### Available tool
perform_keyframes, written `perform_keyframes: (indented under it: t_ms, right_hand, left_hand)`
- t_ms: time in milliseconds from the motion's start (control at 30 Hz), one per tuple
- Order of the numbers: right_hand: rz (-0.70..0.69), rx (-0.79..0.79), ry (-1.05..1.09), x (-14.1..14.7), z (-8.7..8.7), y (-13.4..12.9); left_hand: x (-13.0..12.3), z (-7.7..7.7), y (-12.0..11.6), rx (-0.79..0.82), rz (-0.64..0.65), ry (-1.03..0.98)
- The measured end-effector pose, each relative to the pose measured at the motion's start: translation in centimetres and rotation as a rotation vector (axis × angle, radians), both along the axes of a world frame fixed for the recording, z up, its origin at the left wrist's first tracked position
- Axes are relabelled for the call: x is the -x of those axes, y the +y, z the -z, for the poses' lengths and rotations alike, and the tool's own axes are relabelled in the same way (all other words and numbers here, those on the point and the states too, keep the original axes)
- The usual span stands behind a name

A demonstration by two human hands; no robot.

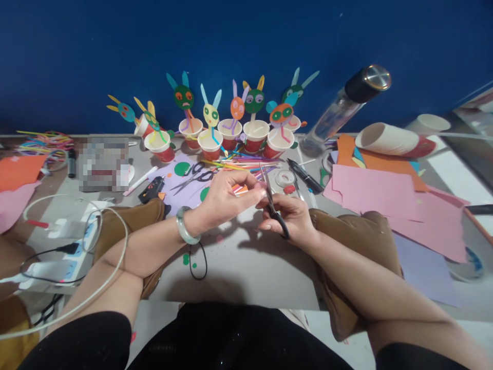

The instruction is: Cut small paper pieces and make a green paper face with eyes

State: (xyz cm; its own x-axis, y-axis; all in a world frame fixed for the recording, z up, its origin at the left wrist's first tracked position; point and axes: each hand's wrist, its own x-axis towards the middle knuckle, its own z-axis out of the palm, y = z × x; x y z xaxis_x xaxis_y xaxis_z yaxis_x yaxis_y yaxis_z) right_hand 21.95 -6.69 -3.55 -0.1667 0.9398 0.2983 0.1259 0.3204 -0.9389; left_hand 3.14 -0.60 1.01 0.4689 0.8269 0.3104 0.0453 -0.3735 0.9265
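Observation:
Scissors with dark handles (280, 222) are in my right hand (298, 218), its fingers wrapped about the loops and the blades pointing up and away. My left hand (227, 198), with a bracelet (186, 226) at the wrist, pinches finger and thumb together close beside the blades. Whatever lies in that pinch is too small to make out. Both hands are above the grey table (250, 272), near its middle. Beyond them, a second pair of scissors (190, 179) rests on purple paper (169, 174).
Several paper cups (211, 151) with paper animal heads line the blue wall (246, 41). A bottle (327, 121) leans right of them. Pink paper (373, 190) lies at right, a power strip (79, 252) and white cable (125, 246) at left. Brown cushions (354, 246) flank my arms.

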Motion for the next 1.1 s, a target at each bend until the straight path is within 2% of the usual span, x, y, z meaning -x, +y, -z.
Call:
perform_keyframes:
  t_ms: [833, 1100]
  right_hand:
    - [0.005, 0.01, 0.013, 0.12, -0.21, -0.1]
    - [-0.004, -0.044, 0.028, -0.01, 0.0, -0.01]
  left_hand:
    - [0.12, -0.18, 0.0, 0.006, -0.001, -0.028]
    - [-0.03, -0.33, -0.2, 0.012, 0.006, -0.013]
